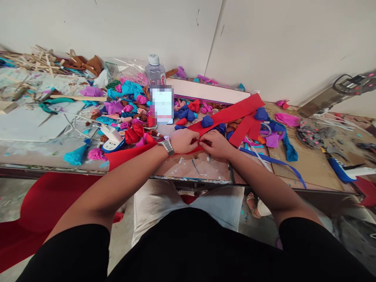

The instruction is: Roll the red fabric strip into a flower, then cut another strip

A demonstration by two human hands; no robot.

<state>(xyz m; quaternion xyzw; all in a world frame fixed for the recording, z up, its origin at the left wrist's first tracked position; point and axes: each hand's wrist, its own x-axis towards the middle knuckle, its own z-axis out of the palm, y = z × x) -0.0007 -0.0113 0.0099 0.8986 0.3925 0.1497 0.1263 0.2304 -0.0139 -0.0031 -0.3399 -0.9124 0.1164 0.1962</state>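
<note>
My left hand (pixel 184 141), with a metal watch (pixel 167 146) on the wrist, is closed in a pinch near the table's front edge. Facing it, my right hand (pixel 216 143) is closed too, thumb and fingertips pressed together. Both pinch a red crepe paper strip (pixel 129 154) between them; the exact fold at the fingertips is partly hidden. A long red length (pixel 235 111) slants up to the right beyond my hands, with a shorter red piece (pixel 244 131) crossing near it. Just behind my hands lie rolled paper flowers, among them a dark blue one (pixel 207 121).
A phone (pixel 162 105) with a lit screen leans against a plastic bottle (pixel 155 70). To the left are a power strip (pixel 114 145), teal-handled pliers (pixel 55 102) and wood slivers (pixel 44 58). Cardboard (pixel 305 166) and a blue ribbon (pixel 276 159) lie right.
</note>
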